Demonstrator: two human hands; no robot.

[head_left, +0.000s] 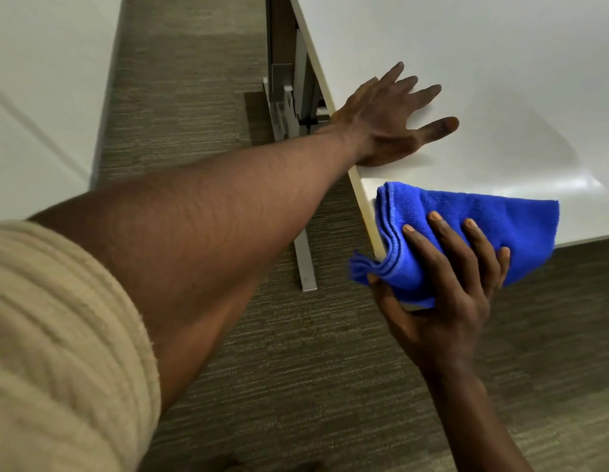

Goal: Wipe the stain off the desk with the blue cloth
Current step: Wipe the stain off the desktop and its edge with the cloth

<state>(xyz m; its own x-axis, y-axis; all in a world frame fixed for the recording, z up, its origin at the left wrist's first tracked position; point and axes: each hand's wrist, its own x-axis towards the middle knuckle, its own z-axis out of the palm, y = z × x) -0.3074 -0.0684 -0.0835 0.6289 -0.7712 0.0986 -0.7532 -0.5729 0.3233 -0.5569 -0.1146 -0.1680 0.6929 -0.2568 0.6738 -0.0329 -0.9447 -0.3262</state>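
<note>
We see grey-brown striped carpet (201, 97) below, a grey metal leg frame (289, 107) on it, and a white panel (41, 80) left.

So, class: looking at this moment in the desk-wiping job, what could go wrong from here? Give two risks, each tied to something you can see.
1. The cloth sits bunched at the desk corner, partly overhanging the edge; the right hand could lose it to the floor.
2. No stain shows on the glossy top, so wiping might miss the spot.
3. The left hand lies flat on the desk and may get in the way.
</note>
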